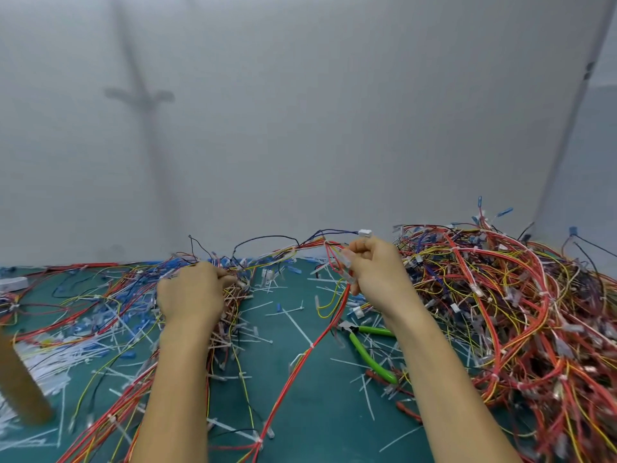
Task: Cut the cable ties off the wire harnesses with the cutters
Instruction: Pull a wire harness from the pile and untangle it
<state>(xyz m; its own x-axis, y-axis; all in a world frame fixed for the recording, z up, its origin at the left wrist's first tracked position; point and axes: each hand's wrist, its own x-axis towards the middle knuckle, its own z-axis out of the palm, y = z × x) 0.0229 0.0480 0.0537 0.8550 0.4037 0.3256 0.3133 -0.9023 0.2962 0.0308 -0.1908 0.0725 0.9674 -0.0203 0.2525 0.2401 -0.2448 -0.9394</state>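
Head view looks down on a green table [310,412] against a grey wall. Its right side is buried under a tall heap of wire harnesses [500,312], mostly red and yellow. A flatter spread of harnesses [100,295] lies tangled over its left side. Between them, near the far edge, one harness [277,248] is lifted off the surface and strung between both hands. The left hand [190,292] is clenched round a bunch of its wires, though motion blur hides exactly how the fingers lie. The right hand [377,265] is raised a little higher and pinches red and yellow strands beside a clear sleeve, with a white connector [365,232] jutting just behind it. The green-handled cutters [367,352] lie untouched on the table just beside the right forearm, so neither hand is ready to cut. Cut white cable ties [297,324] litter the middle of the table. The harness looks light and limp, and it probably snags on its neighbours. It is best held close on either side of a tie, such as the tie [312,345] on the hanging red wires, so the loop stands taut for the blades. The thin insulation would nick easily.
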